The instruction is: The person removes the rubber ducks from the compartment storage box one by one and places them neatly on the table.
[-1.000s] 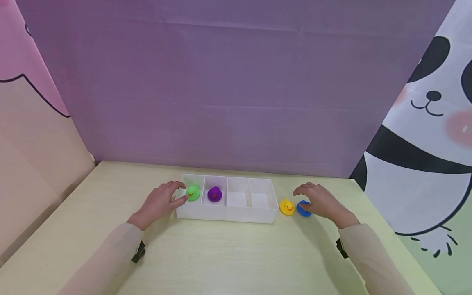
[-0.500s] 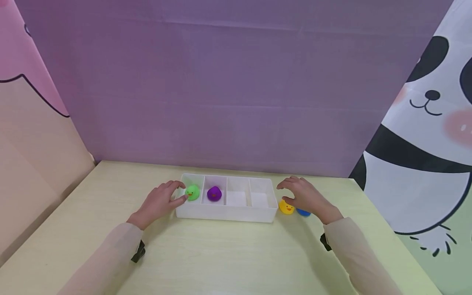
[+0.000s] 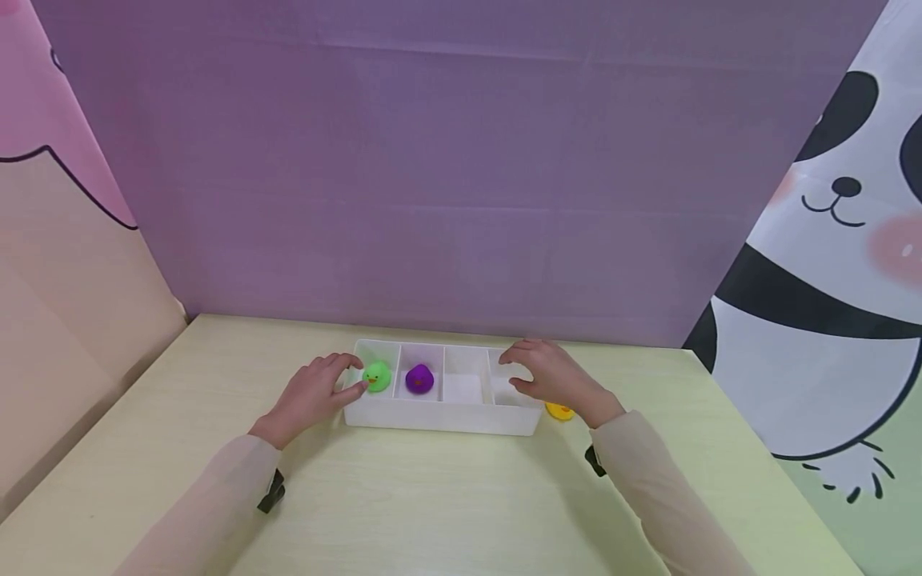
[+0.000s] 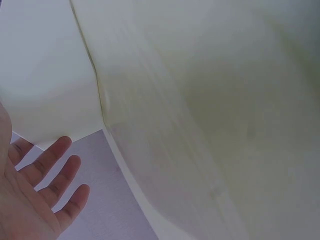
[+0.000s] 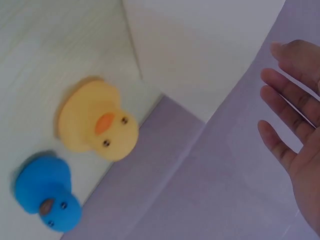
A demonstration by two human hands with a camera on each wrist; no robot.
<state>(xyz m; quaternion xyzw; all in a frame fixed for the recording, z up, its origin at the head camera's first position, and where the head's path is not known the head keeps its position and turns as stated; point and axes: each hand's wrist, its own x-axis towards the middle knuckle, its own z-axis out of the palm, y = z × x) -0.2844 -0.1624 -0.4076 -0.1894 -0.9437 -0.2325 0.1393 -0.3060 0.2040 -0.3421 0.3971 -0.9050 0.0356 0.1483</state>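
Note:
A white divided box stands on the table, with a green rubber duck in its leftmost compartment and a purple rubber duck in the one beside it. My left hand is at the box's left end, fingers spread near the green duck; whether they touch the rim I cannot tell. Over the rightmost compartment hovers my right hand, holding nothing. Its loosely bent fingers also show in the right wrist view. A yellow rubber duck and a blue rubber duck sit on the table right of the box.
The pale wooden table ends at a purple cloth backdrop behind the box. A panda-printed panel borders the right side. In the head view the right hand and arm cover the blue duck and part of the yellow one.
My right hand has moved left, from above the blue duck, past the yellow duck, to over the box's right end. The left hand and the ducks have stayed in place.

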